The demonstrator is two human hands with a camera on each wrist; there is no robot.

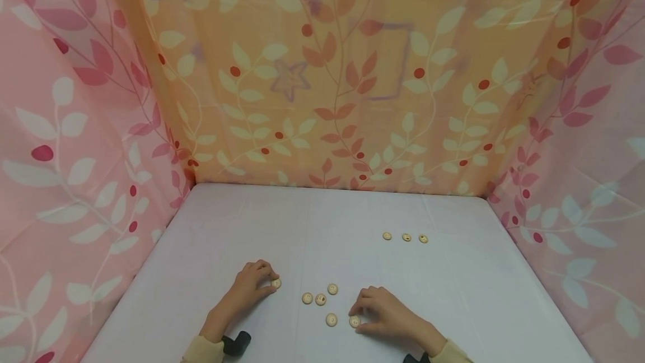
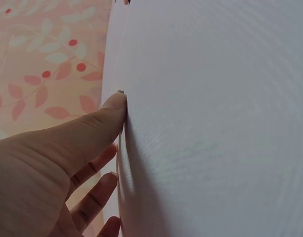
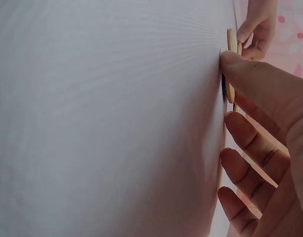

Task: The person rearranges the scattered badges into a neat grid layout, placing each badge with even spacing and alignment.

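Observation:
My left hand [image 1: 252, 282] pinches a small round wooden disc [image 1: 276, 283] between thumb and fingers, low at the tabletop. In the left wrist view the thumb hides most of that disc. To the right, my right hand [image 1: 385, 311] has thumb and fingertips at the opposite edges of another pale wooden disc [image 1: 355, 321], which carries small dark marks. The right wrist view shows this disc [image 3: 231, 91] nearly edge-on behind the thumb. Between the hands lie several similar discs, among them an upper one [image 1: 332, 289], a lower one [image 1: 331, 320] and a left one [image 1: 307, 298].
Three more discs, the middle one [image 1: 406, 237] among them, form a short row toward the back right of the white table [image 1: 227, 223]. Patterned cloth walls [image 1: 327, 99] enclose the table at the back and both sides. A black band [image 1: 237, 343] is around the left wrist.

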